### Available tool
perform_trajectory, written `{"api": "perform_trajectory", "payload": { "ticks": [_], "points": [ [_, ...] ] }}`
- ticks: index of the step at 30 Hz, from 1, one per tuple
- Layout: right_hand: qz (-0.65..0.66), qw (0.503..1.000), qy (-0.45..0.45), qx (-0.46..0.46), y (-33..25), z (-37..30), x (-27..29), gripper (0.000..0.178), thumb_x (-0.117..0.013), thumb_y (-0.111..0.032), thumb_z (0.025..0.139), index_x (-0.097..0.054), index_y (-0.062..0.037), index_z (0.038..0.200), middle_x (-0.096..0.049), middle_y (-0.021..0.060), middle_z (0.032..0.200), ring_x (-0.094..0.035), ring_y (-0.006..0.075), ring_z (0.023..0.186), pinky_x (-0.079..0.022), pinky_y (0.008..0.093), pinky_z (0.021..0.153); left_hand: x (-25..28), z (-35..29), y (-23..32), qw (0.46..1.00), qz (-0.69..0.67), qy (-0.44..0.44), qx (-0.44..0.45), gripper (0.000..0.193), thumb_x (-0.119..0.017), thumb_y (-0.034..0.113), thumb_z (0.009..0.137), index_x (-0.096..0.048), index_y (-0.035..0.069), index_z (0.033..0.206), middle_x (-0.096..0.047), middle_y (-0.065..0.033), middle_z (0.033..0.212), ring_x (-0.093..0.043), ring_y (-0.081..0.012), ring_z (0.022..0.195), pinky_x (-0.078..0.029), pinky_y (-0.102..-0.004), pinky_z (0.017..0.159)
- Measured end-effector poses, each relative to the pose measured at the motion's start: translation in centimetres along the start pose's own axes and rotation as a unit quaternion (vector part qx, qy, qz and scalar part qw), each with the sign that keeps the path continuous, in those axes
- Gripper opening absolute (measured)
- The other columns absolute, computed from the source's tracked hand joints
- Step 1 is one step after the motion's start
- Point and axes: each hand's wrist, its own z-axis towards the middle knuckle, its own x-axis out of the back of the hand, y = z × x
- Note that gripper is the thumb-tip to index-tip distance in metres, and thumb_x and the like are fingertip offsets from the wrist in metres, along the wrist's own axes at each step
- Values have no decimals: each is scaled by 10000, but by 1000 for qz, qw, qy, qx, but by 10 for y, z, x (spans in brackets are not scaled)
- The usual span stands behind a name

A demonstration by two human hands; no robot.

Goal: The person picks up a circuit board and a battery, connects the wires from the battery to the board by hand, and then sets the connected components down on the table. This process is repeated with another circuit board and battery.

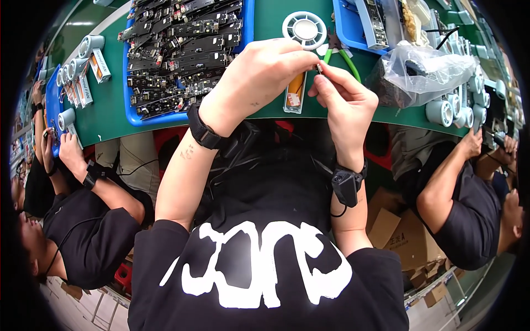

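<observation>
My left hand [256, 77] reaches in over the near edge of the bench, its fingers pinched together. My right hand [350, 107] meets it fingertip to fingertip, also pinching. Between them is a small dark piece [318, 68], too small to name. Beneath my hands lies a light-blue handheld fan [305, 30], its round grille toward the far side. The fan's handle [292, 105] points toward me and shows an orange part inside; my left hand hides some of it. Green-handled cutters [354, 67] lie to the right of the fan, partly behind my right fingers.
A blue tray [128, 102] heaped with black circuit boards stands at left on the green bench [113, 118]. Another blue tray [346, 33], a clear plastic bag [422, 74] and several fan bodies [440, 112] sit at right. Co-workers sit on both sides.
</observation>
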Motion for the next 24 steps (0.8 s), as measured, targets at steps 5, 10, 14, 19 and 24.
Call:
{"api": "perform_trajectory", "payload": {
  "ticks": [5,10,14,19,24],
  "points": [
    [-19,1000,-5,18,-3,3,0,243,-691,43,914,-718,41,1156,-721,60,919,-658,93,730,-438,190,581,7,5,-2,999,-11,-37,0,168,-653,54,801,-688,56,965,-668,-60,844,-688,-268,821,-567,-351,707],
    [-22,1000,-16,12,-12,9,10,235,-679,33,922,-713,41,1154,-717,70,964,-664,97,739,-445,192,583,6,5,-9,998,4,-67,-22,216,-767,71,815,-718,56,1025,-686,-101,928,-690,-269,741,-565,-327,635],
    [-9,999,-25,-45,-17,2,1,228,-661,14,938,-688,50,1162,-708,82,1004,-665,102,742,-445,198,576,3,-12,26,988,-63,86,115,279,-785,85,795,-692,48,1056,-662,-108,970,-681,-273,765,-565,-330,652],
    [69,994,-55,-72,-8,19,4,220,-633,-18,965,-644,43,1177,-695,83,998,-645,102,716,-438,204,562,-8,-18,33,971,21,122,205,290,-775,77,789,-664,20,1050,-644,-117,981,-671,-288,845,-567,-354,720],
    [46,995,-41,-84,-12,26,35,203,-612,-72,1000,-635,25,1176,-683,71,944,-616,91,677,-428,196,548,-18,-7,33,984,7,107,141,147,-711,116,850,-667,43,970,-653,-104,914,-669,-295,868,-559,-378,756]
  ]
}}
